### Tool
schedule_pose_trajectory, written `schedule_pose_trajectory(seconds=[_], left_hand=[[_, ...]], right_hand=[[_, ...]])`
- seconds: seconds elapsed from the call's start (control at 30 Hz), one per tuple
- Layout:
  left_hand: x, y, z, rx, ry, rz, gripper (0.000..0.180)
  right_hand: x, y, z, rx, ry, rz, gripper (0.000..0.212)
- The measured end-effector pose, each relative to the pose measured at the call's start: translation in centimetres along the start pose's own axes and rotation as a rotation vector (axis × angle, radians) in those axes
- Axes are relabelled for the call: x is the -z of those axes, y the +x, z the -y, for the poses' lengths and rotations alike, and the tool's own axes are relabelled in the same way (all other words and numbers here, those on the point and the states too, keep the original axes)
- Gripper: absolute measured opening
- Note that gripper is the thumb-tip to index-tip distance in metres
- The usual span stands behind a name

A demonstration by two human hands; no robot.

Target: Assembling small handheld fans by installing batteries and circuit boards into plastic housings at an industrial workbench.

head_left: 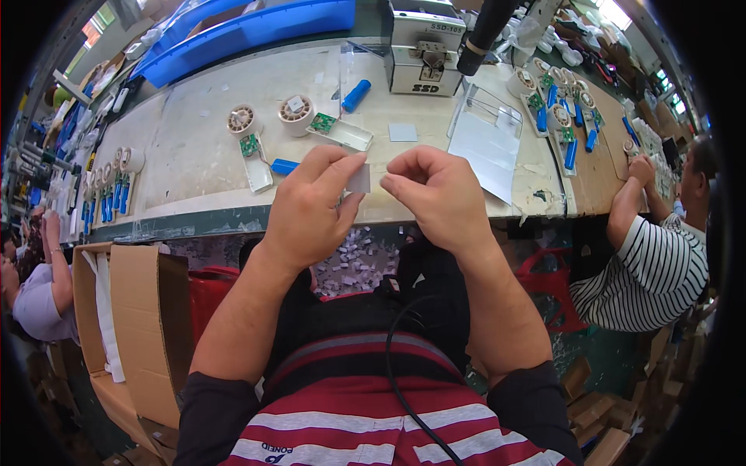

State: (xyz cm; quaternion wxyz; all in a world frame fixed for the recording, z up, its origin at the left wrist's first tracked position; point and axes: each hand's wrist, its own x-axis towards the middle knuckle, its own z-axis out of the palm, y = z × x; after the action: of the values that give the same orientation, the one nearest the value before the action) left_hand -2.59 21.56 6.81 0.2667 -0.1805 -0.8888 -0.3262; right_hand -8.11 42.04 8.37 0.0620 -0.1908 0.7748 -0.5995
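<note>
A small thin grey square piece (pixel 359 179) is pinched between the thumb and fingers of my left hand (pixel 307 206), above the table's near edge. Just to its right, my right hand (pixel 441 194) has thumb and fingertips pressed together; whatever they hold, if anything, is too small to make out. Past my left hand lie two units with round white heads (pixel 295 115) (pixel 242 120), each joined to a white half-shell handle (pixel 353 136) (pixel 257 169) with a green circuit board. Blue cylindrical batteries (pixel 357 95) (pixel 284 167) lie beside them. Another light square piece (pixel 403 133) rests beyond my hands.
A shiny grey sheet (pixel 483 151) lies right of my hands, next to a wire rack. A metal box-shaped machine (pixel 423 66) and a blue bin (pixel 256 27) stand at the back. Similar units crowd both sides. An open cardboard box (pixel 140 318) is at my left; a co-worker (pixel 653 264) sits right.
</note>
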Motion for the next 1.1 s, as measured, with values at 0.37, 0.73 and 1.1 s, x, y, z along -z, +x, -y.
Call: schedule_pose_trajectory(seconds=[0.37, 0.73, 1.1], left_hand=[[2.1, -0.8, -0.1, 0.111, -0.186, -0.176, 0.051], [4.2, -3.2, 2.7, 0.221, -0.249, -0.207, 0.012], [6.9, -9.5, 5.4, 0.779, -0.767, -0.453, 0.004]], right_hand=[[-2.0, 2.5, 1.8, 0.022, -0.097, 0.138, 0.016], [-4.7, 3.0, 3.6, 0.085, -0.161, 0.262, 0.01], [-10.6, 4.0, 3.9, 0.331, -0.182, 0.416, 0.005]])
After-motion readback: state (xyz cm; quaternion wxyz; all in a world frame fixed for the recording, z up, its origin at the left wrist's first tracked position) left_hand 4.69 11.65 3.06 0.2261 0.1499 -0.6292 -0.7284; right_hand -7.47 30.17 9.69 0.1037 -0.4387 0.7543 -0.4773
